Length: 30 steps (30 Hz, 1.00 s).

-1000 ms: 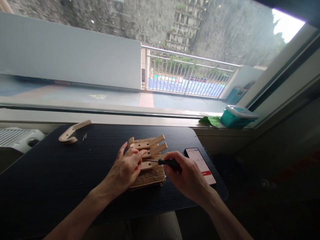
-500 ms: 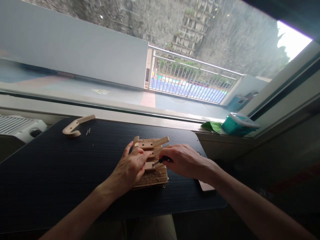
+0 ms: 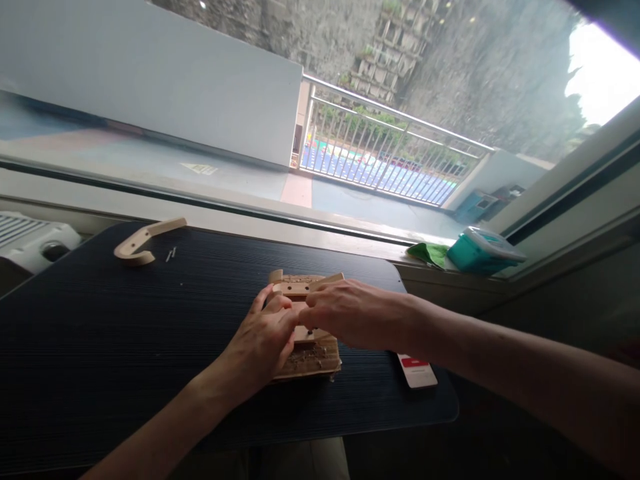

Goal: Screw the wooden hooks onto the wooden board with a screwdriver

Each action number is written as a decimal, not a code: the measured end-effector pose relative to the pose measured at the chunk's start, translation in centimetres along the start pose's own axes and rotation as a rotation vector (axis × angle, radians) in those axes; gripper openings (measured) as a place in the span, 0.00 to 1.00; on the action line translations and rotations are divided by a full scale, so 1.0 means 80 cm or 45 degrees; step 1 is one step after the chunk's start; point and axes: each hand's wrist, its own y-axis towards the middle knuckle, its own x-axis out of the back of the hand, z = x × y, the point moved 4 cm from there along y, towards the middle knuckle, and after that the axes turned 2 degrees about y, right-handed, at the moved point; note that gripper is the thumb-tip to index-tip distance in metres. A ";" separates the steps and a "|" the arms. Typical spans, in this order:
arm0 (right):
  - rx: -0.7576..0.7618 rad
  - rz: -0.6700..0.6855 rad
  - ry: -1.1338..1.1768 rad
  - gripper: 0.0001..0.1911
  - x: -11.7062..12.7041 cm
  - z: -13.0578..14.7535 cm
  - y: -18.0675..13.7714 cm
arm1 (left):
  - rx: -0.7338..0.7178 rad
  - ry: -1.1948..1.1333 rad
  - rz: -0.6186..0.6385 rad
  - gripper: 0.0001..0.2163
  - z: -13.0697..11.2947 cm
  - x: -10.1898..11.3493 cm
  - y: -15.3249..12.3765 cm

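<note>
A rough wooden block (image 3: 313,363) rests on the dark table, with curved light-wood hooks (image 3: 299,289) lying across it. Dark holes mark the uppermost hook. My left hand (image 3: 267,330) presses from the left, its fingers curled over the hooks and holding them against the block. From the right, my right hand (image 3: 340,310) is closed above the lower hook (image 3: 305,335), close to the left fingertips. The dark-handled screwdriver seen in its grip earlier is now almost wholly hidden behind the fingers. Wood crumbs lie on the block's near part.
Another wooden hook (image 3: 145,241) lies at the table's far left beside a few small screws (image 3: 171,254). A phone (image 3: 419,372) lies right of the block. On the window sill sit a green cloth (image 3: 429,254) and a teal box (image 3: 483,252). A white appliance (image 3: 37,243) stands at left.
My right hand has turned over and shifted left, closer to my left hand, covering the screwdriver. More of the phone shows, its screen lit. The view has tilted slightly.
</note>
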 end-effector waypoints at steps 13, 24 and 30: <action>-0.446 0.056 -0.004 0.09 -0.004 -0.012 -0.019 | -0.019 0.114 0.020 0.11 -0.008 0.009 0.003; -0.273 0.245 0.017 0.15 0.001 -0.010 -0.012 | -0.094 0.220 0.190 0.10 -0.011 0.012 0.005; -0.270 0.368 -0.085 0.14 0.007 -0.014 -0.002 | -0.106 0.204 0.207 0.11 -0.007 0.011 0.007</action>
